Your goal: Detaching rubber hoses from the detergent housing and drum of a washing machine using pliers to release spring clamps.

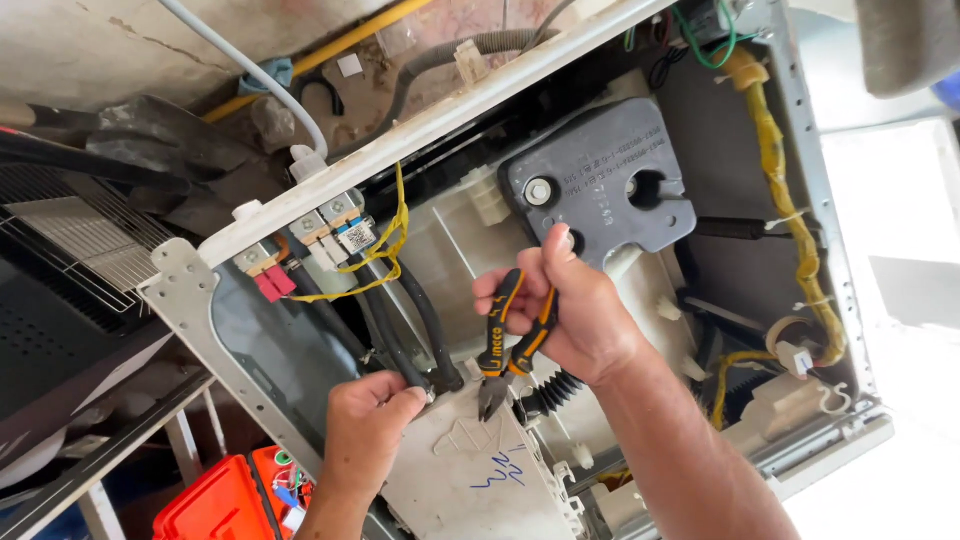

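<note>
— What was the right hand [580,310] doing inside the opened appliance?

— Its grip was closed around the black-and-orange handles of a pair of pliers [505,350], nose pointing down at the spot where the black hoses [420,330] met the pale plastic housing [470,460].

— And the left hand [365,420]?

— It pinched the lower ends of those hoses, thumb and fingers narrow, right beside the plier jaws. The jaws looked nearly shut, though I couldn't tell whether they bit on a clamp.

— So which step was that?

— I judged it to be working a hose fitting at the housing, with the hose steadied by one hand and the tool at the joint.

— What would the next move call for?

— A firm squeeze and a steady pull, probably, minding the yellow wires [385,250] just above and the ribbed bellows [550,392] beside the tool.
</note>
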